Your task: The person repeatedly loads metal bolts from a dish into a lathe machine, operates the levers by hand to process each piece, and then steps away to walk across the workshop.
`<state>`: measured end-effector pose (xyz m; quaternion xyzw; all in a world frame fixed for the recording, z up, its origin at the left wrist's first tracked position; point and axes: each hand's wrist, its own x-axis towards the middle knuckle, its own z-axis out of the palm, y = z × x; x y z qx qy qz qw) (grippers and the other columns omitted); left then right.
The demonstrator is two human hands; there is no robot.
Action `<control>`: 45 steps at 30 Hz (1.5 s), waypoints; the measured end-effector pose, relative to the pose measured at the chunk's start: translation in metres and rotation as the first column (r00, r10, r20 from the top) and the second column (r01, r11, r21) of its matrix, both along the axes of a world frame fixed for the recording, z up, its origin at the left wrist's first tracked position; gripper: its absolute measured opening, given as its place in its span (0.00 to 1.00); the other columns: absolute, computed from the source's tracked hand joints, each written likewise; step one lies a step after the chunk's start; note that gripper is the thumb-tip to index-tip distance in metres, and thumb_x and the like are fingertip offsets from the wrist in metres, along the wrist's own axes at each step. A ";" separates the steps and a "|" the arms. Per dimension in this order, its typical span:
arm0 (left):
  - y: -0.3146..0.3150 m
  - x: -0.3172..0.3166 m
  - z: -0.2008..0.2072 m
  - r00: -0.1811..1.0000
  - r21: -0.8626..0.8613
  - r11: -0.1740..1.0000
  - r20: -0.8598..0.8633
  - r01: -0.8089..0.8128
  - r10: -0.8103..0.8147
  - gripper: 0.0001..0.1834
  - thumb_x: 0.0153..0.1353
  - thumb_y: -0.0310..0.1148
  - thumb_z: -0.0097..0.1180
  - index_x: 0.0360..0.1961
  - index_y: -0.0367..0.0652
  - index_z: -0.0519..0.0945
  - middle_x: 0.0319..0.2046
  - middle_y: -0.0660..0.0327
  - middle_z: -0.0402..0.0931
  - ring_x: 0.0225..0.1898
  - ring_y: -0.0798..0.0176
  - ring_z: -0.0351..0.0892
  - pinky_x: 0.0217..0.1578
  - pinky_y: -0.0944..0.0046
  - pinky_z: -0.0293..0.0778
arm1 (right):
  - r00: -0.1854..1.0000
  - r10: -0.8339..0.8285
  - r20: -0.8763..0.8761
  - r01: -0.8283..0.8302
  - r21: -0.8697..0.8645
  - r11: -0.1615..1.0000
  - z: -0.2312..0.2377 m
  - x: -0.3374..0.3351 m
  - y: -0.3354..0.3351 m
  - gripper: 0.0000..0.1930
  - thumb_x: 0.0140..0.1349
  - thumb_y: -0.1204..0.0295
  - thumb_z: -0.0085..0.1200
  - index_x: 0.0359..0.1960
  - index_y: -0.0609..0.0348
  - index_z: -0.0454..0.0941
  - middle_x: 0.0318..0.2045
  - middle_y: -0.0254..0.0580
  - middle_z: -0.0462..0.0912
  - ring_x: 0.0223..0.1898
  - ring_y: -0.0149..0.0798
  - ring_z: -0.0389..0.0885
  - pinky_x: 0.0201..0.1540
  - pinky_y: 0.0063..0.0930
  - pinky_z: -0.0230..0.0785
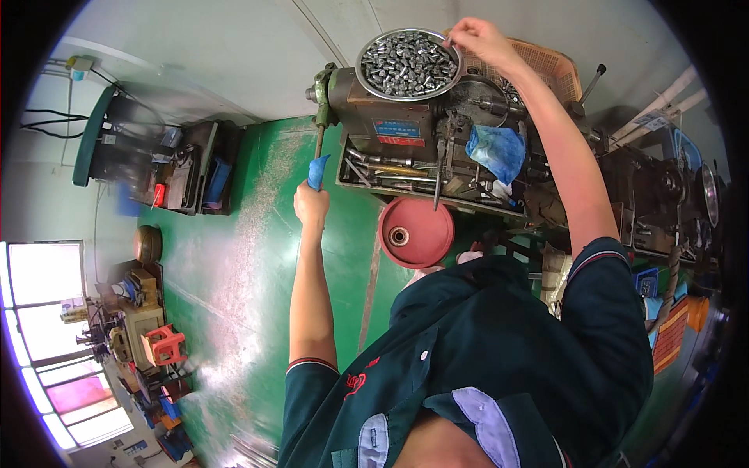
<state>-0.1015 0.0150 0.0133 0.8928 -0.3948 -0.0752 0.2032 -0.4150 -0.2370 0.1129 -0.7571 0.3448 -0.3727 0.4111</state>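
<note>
My left hand (312, 204) is closed around the lower end of a lever (320, 140), where a blue wrap (317, 171) shows above my fist. The lever runs up to a green fitting on the left end of a small bench lathe (390, 125). On top of the lathe sits a round metal bowl (360, 72) filled with small metal parts (409, 64), short and cylindrical. My right hand (480, 40) is at the bowl's right rim, fingertips pinched together. Whatever lies between those fingertips is too small to make out.
An orange woven basket (546, 64) stands behind my right forearm. A blue cloth (498, 152) hangs over the lathe's front. Several tools lie in the tray (367, 187) below. A red round stool (417, 249) is under it. Another dark machine (175, 164) stands at the left.
</note>
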 end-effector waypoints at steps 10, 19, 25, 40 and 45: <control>-0.001 0.002 -0.004 0.999 -0.018 0.999 0.008 0.033 -0.033 0.09 0.41 0.29 0.48 0.26 0.43 0.76 0.23 0.50 0.74 0.29 0.48 0.73 0.30 0.55 0.68 | 0.957 -0.226 -0.184 0.246 0.097 0.964 -0.078 -0.024 -0.006 0.10 0.41 0.68 0.53 0.24 0.62 0.74 0.19 0.38 0.75 0.24 0.30 0.73 0.29 0.23 0.64; -0.001 0.003 -0.005 0.999 -0.005 0.999 -0.007 0.043 -0.043 0.09 0.41 0.30 0.48 0.27 0.43 0.76 0.24 0.50 0.74 0.29 0.48 0.73 0.30 0.56 0.68 | 0.902 -0.097 -0.421 0.121 0.031 0.992 -0.113 -0.010 -0.004 0.14 0.32 0.68 0.56 0.25 0.60 0.76 0.24 0.42 0.77 0.29 0.40 0.76 0.34 0.28 0.66; -0.001 0.002 -0.004 1.000 0.010 1.000 0.010 0.020 -0.020 0.09 0.42 0.30 0.48 0.27 0.43 0.76 0.24 0.50 0.74 0.29 0.48 0.73 0.30 0.55 0.68 | 0.936 -0.037 -0.351 0.079 0.105 0.991 -0.120 -0.009 -0.008 0.14 0.33 0.68 0.56 0.25 0.60 0.77 0.25 0.42 0.78 0.29 0.39 0.76 0.35 0.26 0.66; -0.003 0.016 0.002 0.996 0.105 0.994 0.086 0.015 -0.024 0.09 0.42 0.31 0.49 0.27 0.44 0.76 0.25 0.50 0.74 0.31 0.49 0.73 0.32 0.54 0.68 | 0.954 -0.026 -0.297 0.063 0.116 0.991 -0.119 -0.007 -0.005 0.11 0.35 0.75 0.56 0.26 0.62 0.76 0.25 0.42 0.78 0.29 0.36 0.76 0.35 0.25 0.65; -0.010 0.075 -0.005 0.982 0.167 0.985 0.179 0.035 -0.065 0.09 0.42 0.30 0.49 0.27 0.46 0.77 0.25 0.51 0.74 0.31 0.49 0.74 0.32 0.54 0.69 | 0.965 -0.001 -0.261 0.038 0.136 0.990 -0.119 -0.011 -0.007 0.11 0.36 0.73 0.57 0.25 0.61 0.76 0.25 0.42 0.78 0.29 0.37 0.76 0.35 0.26 0.66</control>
